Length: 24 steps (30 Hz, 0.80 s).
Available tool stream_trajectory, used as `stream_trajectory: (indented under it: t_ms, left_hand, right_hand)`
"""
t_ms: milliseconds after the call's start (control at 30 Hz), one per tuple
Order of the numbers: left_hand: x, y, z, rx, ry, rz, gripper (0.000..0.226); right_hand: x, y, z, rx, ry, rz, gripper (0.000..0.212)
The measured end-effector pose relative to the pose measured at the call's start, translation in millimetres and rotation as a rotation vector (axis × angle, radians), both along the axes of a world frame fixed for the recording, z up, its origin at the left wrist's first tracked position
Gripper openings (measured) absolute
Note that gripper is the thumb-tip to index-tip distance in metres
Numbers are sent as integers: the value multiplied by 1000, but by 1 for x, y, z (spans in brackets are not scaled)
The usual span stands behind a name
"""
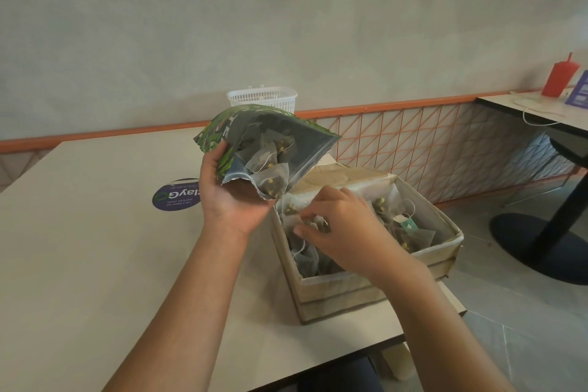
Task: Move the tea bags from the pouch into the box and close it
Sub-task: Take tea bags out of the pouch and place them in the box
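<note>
Head view shows a pale surface (pixel 95 248) running to the wall, with a wooden box (pixel 366 293) near its right edge, lid flap thrown back and the inside already partly filled with tea bags (pixel 410 226). Above the box's far left corner hangs the green printed pouch (pixel 254 134), tipped so its open mouth points down toward the box; more mesh bags show through its clear side, and one sags out of the opening. The left hand (pixel 229 197) grips the pouch by its lower edge, fingers curled round the film. The right hand (pixel 337 226) is down in the box, fingertips pinched on a tea bag (pixel 315 222) among the others.

Judging by looks, the pouch is thin, crinkly and slippery, and light now, so a hold near the mouth steers the pour best. The bags are soft, nearly weightless mesh pyramids trailing strings and paper tags that tangle easily; they are best taken by the body or a seam, gently, since the mesh could tear and a pulled string drags its neighbours along. The box seems stiff and steady enough to stay put.
</note>
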<state>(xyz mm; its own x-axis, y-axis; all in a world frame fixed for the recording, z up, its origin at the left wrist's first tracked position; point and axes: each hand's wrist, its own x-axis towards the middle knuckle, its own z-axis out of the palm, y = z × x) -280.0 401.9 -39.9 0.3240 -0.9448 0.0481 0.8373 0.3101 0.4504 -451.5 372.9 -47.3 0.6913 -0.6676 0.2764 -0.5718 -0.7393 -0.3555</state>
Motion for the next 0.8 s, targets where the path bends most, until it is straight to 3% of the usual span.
stream_trajectory:
  t_ms: [100, 300, 433, 633, 800]
  left_hand:
    - [1, 0, 0, -8, -7, -1, 39]
    - [3, -2, -4, -25, -20, -28, 55]
    - [-1, -1, -3, -14, -40, -14, 41]
    - [-5, 0, -4, -26, -21, 0, 47]
    - [-4, -1, -3, -42, -25, -33, 37]
  right_hand:
    - [1, 1, -1, 59, 198, 23, 31]
    - [9, 3, 18, -60, -447, -73, 16]
    - [17, 1, 14, -64, -350, -43, 47]
    - [16, -3, 1, -74, -396, -38, 22]
    - [9, -1, 15, 207, -725, -30, 12]
